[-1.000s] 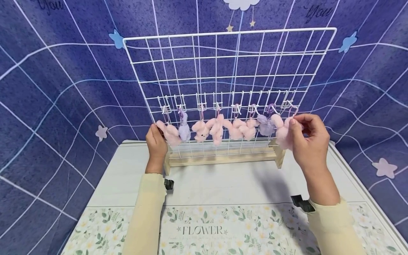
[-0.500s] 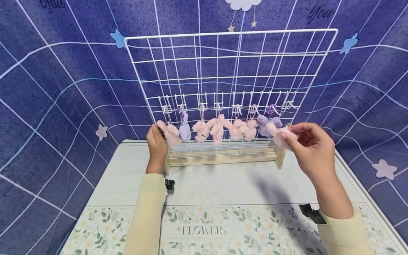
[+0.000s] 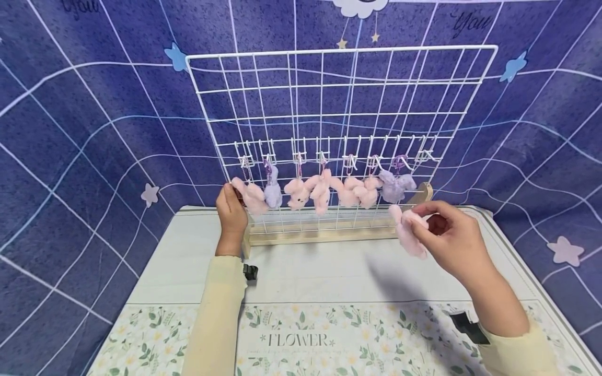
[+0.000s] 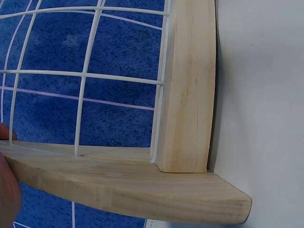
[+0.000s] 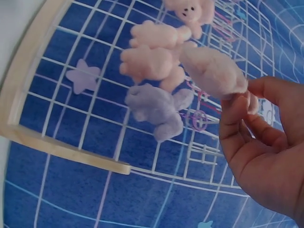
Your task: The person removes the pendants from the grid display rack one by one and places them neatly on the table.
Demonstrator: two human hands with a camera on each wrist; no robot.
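My right hand (image 3: 456,237) pinches a small pink plush keychain (image 3: 408,236) between thumb and fingers, in front of the rack's lower right part. In the right wrist view the plush (image 5: 211,71) is held by one end, pale and long-eared. My left hand (image 3: 230,214) grips the wooden side piece (image 4: 118,190) of the rack's stand at its left end; only its fingertips show in the left wrist view. Along the white wire grid rack (image 3: 343,50) hangs a row of plush keychains on hooks, mostly pink, with a purple one (image 3: 396,187) at the right end and another purple one (image 3: 272,189) near the left.
A bare white hook (image 3: 425,155) sits at the right end of the row. The wooden base (image 3: 324,238) stands on a white table mat (image 3: 320,277) with a floral front part. A blue patterned cloth (image 3: 94,156) encloses the back and sides.
My right hand has taken the pink plush keychain off the rightmost hook and brought it down toward me. The left hand has stayed on the stand.
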